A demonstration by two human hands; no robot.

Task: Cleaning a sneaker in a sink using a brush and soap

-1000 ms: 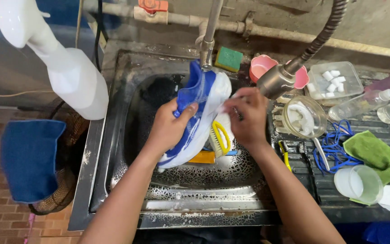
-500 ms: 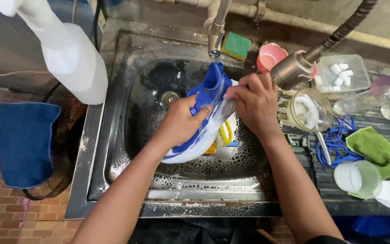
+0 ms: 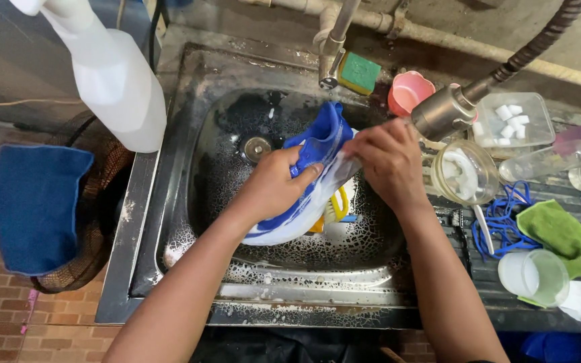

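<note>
A blue and white sports shoe [image 3: 317, 154] is held over the basin of a metal sink [image 3: 169, 222]. My left hand [image 3: 274, 185] grips the shoe around its middle. My right hand [image 3: 388, 161] closes on the shoe's white sole edge from the right. A yellow brush [image 3: 337, 205] lies in the basin just below the shoe, partly hidden by it. The tap spout [image 3: 331, 60] hangs above the shoe's upper end.
A flexible metal hose nozzle [image 3: 448, 111] sits close to my right hand. On the right stand a pink cup [image 3: 408, 91], a clear tub of white cubes [image 3: 509, 121], a glass jar [image 3: 464, 171], blue laces [image 3: 502, 225], a green cloth [image 3: 563, 235]. A white spray bottle [image 3: 112, 74] stands at left, above a blue cloth [image 3: 31, 205].
The shoe has stayed in both hands over the basin. My right hand has shifted a little along the sole, and the view has drifted slightly.
</note>
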